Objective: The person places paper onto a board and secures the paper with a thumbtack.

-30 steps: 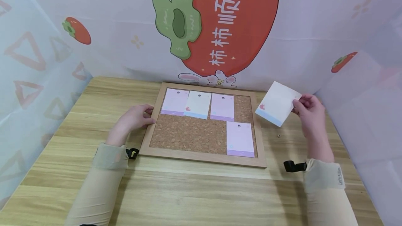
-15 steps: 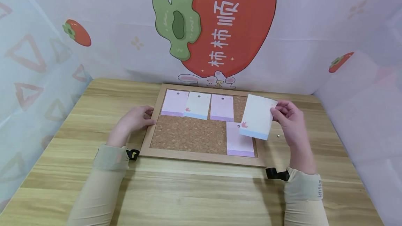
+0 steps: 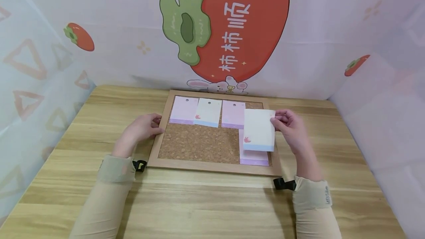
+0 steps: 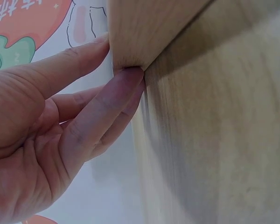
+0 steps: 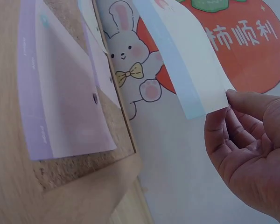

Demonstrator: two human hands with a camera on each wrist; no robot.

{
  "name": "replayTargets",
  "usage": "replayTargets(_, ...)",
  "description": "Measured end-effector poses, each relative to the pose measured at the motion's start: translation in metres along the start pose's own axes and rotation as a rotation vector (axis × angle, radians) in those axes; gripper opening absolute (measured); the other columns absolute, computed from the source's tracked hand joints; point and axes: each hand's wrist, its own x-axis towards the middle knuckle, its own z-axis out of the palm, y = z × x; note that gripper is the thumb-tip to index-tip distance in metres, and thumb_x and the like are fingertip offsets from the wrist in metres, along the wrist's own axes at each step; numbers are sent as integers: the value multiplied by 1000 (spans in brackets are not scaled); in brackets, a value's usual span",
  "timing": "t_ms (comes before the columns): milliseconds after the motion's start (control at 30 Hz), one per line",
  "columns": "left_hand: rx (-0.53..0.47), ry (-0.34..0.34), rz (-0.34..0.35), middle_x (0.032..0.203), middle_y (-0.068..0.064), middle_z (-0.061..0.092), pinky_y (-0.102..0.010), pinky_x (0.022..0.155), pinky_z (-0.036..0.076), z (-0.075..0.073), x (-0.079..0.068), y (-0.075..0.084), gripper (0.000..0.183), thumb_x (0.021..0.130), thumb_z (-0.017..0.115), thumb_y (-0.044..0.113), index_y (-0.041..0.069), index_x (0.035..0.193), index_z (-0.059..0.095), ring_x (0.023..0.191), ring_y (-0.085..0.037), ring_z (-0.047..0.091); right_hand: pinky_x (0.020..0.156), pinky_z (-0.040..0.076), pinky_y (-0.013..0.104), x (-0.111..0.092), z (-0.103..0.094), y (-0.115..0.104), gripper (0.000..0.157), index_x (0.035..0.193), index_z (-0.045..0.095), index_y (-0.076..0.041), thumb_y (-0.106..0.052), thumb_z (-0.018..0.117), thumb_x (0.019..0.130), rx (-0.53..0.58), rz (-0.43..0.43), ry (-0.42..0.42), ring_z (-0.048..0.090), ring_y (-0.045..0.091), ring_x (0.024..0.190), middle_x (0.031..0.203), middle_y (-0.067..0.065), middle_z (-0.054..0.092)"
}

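My right hand (image 3: 293, 130) pinches a cream note sheet (image 3: 259, 128) by its upper right corner. The sheet has a blue bottom band and a small red drawing. It is held above the right side of a wood-framed corkboard (image 3: 199, 143) and overlaps a lilac note (image 3: 254, 160) there; in the right wrist view the sheet (image 5: 191, 60) bends. My left hand (image 3: 141, 127) holds the board's left frame edge. In the left wrist view its thumb and fingertips meet the frame (image 4: 140, 32). Along the board's top are a lilac note (image 3: 183, 110), a cream note (image 3: 208, 111) and another lilac note (image 3: 233, 114), each with a pushpin.
The board lies on a wooden table (image 3: 199, 202). Behind it hangs a white backdrop (image 3: 315, 65) printed with a large red persimmon and a rabbit. Side panels of the same sort rise at left and right. Black camera mounts sit at both wrists.
My right hand has carried the cream note sheet left from beside the board to over its right side, turning it upright. The left hand stays at the frame.
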Motion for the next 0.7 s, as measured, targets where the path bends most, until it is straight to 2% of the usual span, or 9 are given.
replayTargets(100,3,2,0,137,-33,54,-41,91,59,0,0,-1,59,98,63,16,-12,144,40,119,-43,61,74,58,18,2,12,1,31,122,52,10,-7,61,98,-30,-1,-58,62,-2,77,89,-11,63)
replayTargets(233,-2,2,2,136,-33,54,-41,91,59,0,1,-2,59,97,64,16,-12,143,40,118,-43,62,75,59,19,1,27,1,31,123,54,7,-8,62,98,-63,13,-119,64,0,77,96,1,65)
replayTargets(367,-5,2,6,135,-32,55,-40,90,59,1,2,-3,58,97,65,16,-12,142,41,118,-43,62,74,59,19,2,38,4,29,122,55,7,-6,63,97,-58,33,-137,65,0,78,102,12,66)
replayTargets(567,11,7,10,135,-33,56,-45,95,56,1,2,-2,59,97,64,16,-13,143,41,120,-44,61,74,61,24,3,51,6,29,122,54,8,-2,63,96,-27,60,-157,66,2,79,103,17,65)
replayTargets(700,30,17,24,133,-33,57,-49,98,54,0,2,-1,59,96,65,17,-13,141,42,120,-45,60,74,62,28,2,62,6,32,124,54,10,3,63,94,-24,48,-175,65,2,79,104,23,64)
